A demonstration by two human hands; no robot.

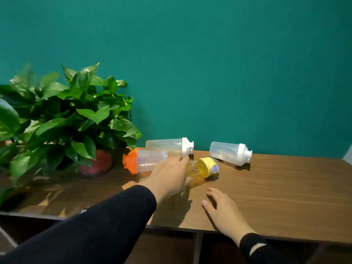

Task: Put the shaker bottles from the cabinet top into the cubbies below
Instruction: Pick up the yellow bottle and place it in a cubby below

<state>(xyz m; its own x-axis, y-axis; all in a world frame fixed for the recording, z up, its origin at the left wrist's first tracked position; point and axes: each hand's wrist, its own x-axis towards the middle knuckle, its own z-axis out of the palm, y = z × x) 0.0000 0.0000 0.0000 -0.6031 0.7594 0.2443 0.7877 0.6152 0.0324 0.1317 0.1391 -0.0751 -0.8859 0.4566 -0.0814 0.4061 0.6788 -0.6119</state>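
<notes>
Several shaker bottles lie on their sides on the wooden cabinet top [285, 197]. An orange-lidded one [144, 161] and a white-lidded one [169, 146] rest near the plant. Another white-lidded bottle [230, 153] lies to the right by the wall. My left hand [169, 178] is laid over the amber body of a yellow-lidded bottle [207, 166], fingers across its far side and thumb on its near side; the bottle still rests on the wood. My right hand [222, 210] lies flat on the cabinet top, fingers apart, holding nothing.
A leafy potted plant [62, 121] in a red pot [99, 164] fills the left of the cabinet top. A teal wall runs behind. Dark cubby openings [171, 246] show under the front edge, split by a vertical divider [198, 248].
</notes>
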